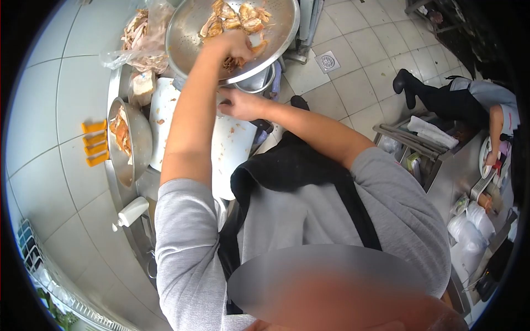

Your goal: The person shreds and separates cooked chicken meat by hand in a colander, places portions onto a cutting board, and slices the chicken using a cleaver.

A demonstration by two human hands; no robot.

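My left hand (234, 47) reaches down into a large perforated metal bowl (187, 30), its fingers curled on a piece of browned meat. Larger pieces of cooked meat (237, 16) lie beyond it in the bowl. Just below the bowl's near rim is my right hand (241, 105), over the top of a white cutting board (232, 149). Its fingers are drawn together, and what they hold is too small to tell. Scraps of meat dot the board.
A clear bag of shredded meat (138, 36) and a second metal bowl with meat (138, 143) stand along the tiled wall. Nearby are orange hooks (95, 143) and a white bottle (132, 212). Another person (488, 94) works at a counter on the right.
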